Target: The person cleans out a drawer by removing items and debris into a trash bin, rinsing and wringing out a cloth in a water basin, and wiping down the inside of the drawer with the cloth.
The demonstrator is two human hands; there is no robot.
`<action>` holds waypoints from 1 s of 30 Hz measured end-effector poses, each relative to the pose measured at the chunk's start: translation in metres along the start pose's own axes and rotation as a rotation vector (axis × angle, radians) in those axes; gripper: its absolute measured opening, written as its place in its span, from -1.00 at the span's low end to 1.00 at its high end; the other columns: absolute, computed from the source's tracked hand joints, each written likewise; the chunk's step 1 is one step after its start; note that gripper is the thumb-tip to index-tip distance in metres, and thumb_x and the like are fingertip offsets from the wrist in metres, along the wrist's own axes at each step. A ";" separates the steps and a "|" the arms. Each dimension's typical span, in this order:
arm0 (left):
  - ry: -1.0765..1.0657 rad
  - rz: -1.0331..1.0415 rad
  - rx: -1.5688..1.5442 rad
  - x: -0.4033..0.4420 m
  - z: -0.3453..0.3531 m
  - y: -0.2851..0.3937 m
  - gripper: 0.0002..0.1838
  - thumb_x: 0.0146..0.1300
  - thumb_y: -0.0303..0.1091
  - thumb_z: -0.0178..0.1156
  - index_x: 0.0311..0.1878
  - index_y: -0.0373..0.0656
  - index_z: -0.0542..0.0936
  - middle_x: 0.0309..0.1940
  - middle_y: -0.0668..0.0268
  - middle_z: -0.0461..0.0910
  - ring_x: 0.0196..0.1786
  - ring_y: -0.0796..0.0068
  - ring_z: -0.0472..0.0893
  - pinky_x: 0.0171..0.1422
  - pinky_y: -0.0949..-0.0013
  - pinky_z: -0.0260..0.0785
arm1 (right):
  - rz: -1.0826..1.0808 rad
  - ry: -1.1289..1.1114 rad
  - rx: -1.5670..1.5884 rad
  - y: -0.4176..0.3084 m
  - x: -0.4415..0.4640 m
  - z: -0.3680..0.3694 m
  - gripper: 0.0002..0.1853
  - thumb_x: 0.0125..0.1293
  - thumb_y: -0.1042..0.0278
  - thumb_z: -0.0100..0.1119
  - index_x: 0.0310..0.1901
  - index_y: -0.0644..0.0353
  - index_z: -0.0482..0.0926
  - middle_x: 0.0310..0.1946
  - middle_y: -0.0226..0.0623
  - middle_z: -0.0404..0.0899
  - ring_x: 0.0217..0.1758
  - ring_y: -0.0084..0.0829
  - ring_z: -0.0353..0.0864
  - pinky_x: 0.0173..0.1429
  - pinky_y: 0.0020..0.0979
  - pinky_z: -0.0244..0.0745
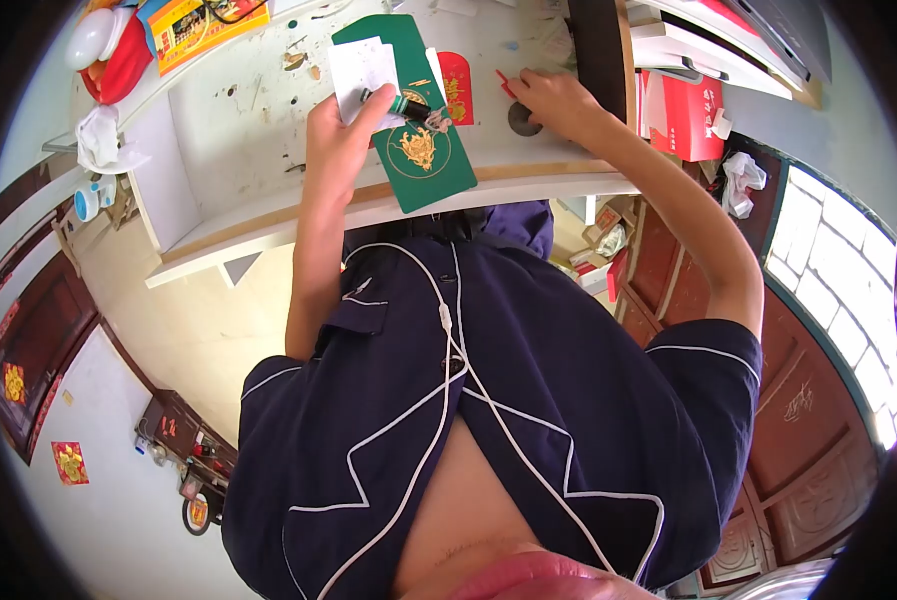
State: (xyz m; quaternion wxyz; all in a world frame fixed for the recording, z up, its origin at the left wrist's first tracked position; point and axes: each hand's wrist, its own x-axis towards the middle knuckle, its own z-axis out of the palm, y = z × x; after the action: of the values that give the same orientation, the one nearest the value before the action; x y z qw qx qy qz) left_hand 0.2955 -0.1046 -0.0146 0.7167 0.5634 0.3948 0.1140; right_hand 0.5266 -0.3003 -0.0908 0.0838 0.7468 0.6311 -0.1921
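Note:
My left hand (343, 140) is closed on a stack of items: white papers (361, 72), a green folder with a gold emblem (423, 150) and a dark cylindrical item (408, 106). The green folder reaches over the front edge of an open drawer (258, 215). Inside the drawer, my right hand (556, 103) pinches a small red item (505, 82). Just below those fingers lies a round dark disc (521, 120). A red envelope with gold print (456, 88) lies between my hands, partly behind the green folder.
Small debris is scattered over the drawer's bottom. At the upper left are an orange-yellow package (193, 38), a red item (123, 70) and a crumpled white bag (103, 140). A red box (690, 115) stands right of the drawer.

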 end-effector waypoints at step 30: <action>0.027 0.048 0.023 0.004 -0.007 -0.009 -0.63 0.30 -0.17 0.39 -0.10 -0.35 0.67 -0.31 0.33 0.69 -0.32 0.68 0.60 -0.33 0.54 0.37 | -0.093 0.230 0.690 -0.020 -0.004 -0.052 -0.84 0.24 0.52 0.28 -0.16 0.34 0.60 -0.28 -0.12 0.68 -0.21 -0.19 0.72 -0.10 -0.30 0.61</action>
State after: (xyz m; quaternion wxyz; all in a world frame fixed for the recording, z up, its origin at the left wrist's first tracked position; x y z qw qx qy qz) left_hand 0.2907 -0.1009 -0.0247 0.7020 0.5792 0.3919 0.1344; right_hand 0.5163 -0.2815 -0.0396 -0.2533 0.7184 0.5678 -0.3119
